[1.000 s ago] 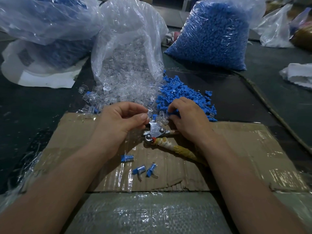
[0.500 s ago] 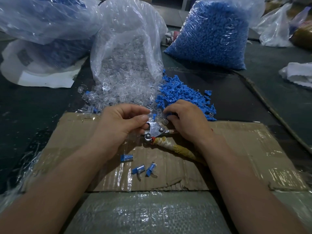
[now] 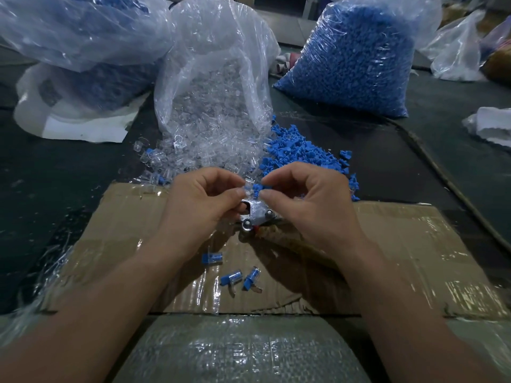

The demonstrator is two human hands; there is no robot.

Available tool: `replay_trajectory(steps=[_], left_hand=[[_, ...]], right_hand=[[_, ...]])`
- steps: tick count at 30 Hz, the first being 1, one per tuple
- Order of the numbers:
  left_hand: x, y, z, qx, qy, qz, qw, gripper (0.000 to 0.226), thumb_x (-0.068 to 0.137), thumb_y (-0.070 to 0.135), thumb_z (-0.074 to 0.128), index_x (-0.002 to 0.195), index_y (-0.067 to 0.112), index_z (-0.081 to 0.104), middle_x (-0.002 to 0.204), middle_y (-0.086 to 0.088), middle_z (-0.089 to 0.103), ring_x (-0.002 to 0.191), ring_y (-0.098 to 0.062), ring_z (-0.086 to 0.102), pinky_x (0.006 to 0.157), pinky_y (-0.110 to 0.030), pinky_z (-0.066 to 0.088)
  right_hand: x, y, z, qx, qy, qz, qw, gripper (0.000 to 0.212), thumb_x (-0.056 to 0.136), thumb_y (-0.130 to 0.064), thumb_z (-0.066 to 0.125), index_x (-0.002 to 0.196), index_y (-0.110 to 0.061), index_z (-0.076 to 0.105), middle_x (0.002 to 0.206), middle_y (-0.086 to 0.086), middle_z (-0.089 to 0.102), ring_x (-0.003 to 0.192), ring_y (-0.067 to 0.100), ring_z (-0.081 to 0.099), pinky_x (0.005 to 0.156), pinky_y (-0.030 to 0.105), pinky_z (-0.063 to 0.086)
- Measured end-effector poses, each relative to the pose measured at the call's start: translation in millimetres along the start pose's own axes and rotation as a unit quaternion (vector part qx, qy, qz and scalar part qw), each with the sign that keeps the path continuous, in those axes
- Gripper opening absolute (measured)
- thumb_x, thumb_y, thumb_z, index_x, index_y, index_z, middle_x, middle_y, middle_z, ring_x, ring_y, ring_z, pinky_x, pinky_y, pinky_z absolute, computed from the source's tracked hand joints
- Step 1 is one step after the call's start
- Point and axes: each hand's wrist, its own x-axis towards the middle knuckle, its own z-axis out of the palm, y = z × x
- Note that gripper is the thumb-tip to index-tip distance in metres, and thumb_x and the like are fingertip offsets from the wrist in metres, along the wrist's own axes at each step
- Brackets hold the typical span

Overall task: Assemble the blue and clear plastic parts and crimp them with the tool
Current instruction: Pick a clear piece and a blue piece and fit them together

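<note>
**Blue and clear parts meet above the crimp tool**

Both hands are raised over the far half of the cardboard sheet [image 3: 414,244]. The left hand [image 3: 204,200] pinches a clear part [image 3: 247,190] between thumb and forefinger; the right hand [image 3: 307,200] pinches a blue part [image 3: 258,187] the same way, and the 2 parts touch tip to tip. Just below them the crimp tool [image 3: 255,217] lies on the cardboard, metal head showing, its handle hidden under the right wrist. Whether a finger touches it cannot be told.

Behind the fingers, the open bag of clear parts [image 3: 215,92] spills right up to the cardboard's far edge, and the loose blue pile [image 3: 301,153] crowds the same edge to the right — little free room there. Nearer the person, 3 assembled pieces [image 3: 231,277] lie between the forearms, apart from each other.

The cardboard's right half is bare out to its taped edge. Beyond it the dark bench [image 3: 387,161] runs to a cord [image 3: 442,175] that slants across. A full bag of blue parts [image 3: 354,59] stands at the back — well apart from the hands.
</note>
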Motion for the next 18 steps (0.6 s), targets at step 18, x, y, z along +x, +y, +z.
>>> replay_trajectory(steps=[18], left_hand=[[-2.1,3.9,-2.2,-0.092,-0.064,-0.028,0.993,0.012,0.059,0.012,0.068,0.067,0.019,0.075,0.064,-0.006,0.070,0.055,-0.012,0.065,0.052,-0.019,0.052]], right_hand=[[0.5,8.9,6.1,-0.038,-0.012,-0.093,0.995,0.023,0.074,-0.017,0.072,0.095,-0.007,0.070,0.086,-0.005,0.067,0.080,0.009,0.063,0.073,0.022,0.053]])
